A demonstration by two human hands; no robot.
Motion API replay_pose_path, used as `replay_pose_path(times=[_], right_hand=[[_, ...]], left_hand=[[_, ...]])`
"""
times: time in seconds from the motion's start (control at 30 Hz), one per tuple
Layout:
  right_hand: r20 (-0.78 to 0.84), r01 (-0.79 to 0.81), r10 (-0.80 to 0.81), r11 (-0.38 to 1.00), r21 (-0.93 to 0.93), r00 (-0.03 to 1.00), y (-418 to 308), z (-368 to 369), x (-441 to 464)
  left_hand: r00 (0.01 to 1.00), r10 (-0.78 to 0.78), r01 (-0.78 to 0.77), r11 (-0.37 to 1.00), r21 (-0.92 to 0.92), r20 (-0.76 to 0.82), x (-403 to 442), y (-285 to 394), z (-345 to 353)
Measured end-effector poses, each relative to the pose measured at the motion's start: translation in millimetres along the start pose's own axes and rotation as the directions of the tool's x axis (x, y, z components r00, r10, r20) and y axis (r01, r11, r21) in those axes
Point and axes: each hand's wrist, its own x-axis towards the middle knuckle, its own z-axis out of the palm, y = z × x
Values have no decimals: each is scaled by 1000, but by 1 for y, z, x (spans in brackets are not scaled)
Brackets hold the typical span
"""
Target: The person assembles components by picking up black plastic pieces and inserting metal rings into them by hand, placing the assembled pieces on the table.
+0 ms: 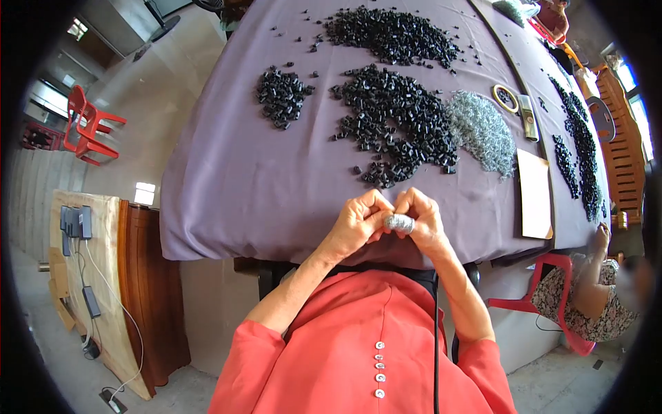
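Note:
My left hand point(360, 222) and my right hand point(422, 224) meet in front of my body, just over the table's near edge. Both are closed in a pinch, with fingertips touching or nearly so. Whatever lies between them is too small or too hidden to name. Grey wrapping point(400, 223) covers the tip of a digit on my right hand. Beyond my fingers a large heap of small black cylindrical pieces point(393, 121) lies on the purple cloth point(255, 186). A pile of small clear or silvery pieces point(483, 131) adjoins it on the right.
More black pieces form a far heap point(389, 34) and a smaller left one point(283, 96). At the right are a tape roll point(505, 99), a box-like object point(528, 117) and a cardboard sheet point(535, 193). Another person point(586, 297) sits at the right; a wooden cabinet point(148, 297) stands left.

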Motion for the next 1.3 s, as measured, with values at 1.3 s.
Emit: replay_pose_path(times=[1.3], right_hand=[[-330,-61,-421,537,-841,845,-21,-118,3]], left_hand=[[857,239,204,657,726,-457,-18,56,-69]])
